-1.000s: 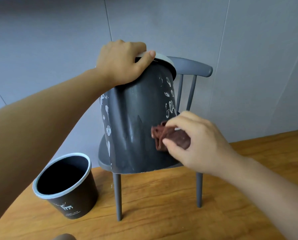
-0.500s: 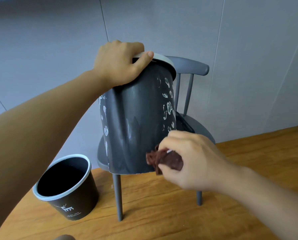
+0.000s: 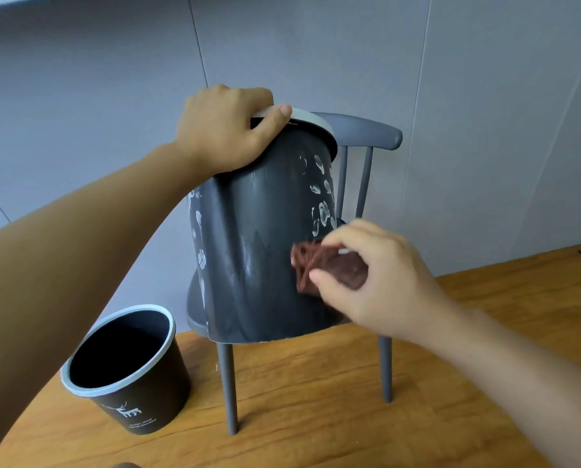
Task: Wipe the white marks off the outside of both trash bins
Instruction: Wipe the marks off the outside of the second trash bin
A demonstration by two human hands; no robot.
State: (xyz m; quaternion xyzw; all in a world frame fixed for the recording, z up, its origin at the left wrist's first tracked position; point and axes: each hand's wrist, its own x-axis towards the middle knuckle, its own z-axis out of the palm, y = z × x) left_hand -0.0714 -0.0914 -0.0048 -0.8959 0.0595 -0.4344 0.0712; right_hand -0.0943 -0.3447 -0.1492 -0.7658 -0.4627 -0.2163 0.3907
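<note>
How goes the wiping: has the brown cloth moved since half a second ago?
Yes. The brown cloth moved up the held bin, from near its bottom edge to mid-height.

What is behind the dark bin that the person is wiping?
Behind the held bin stands a grey chair: its backrest, spindles and two legs show. The bin covers most of its seat, so anything lying there cannot be seen.

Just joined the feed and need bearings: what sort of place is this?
Probably an indoor tabletop setup, not a real room: a wooden table against a grey panelled wall, with a miniature grey chair on it. The left hand holds the marked bin; the right hand wipes with a brown cloth.
</note>
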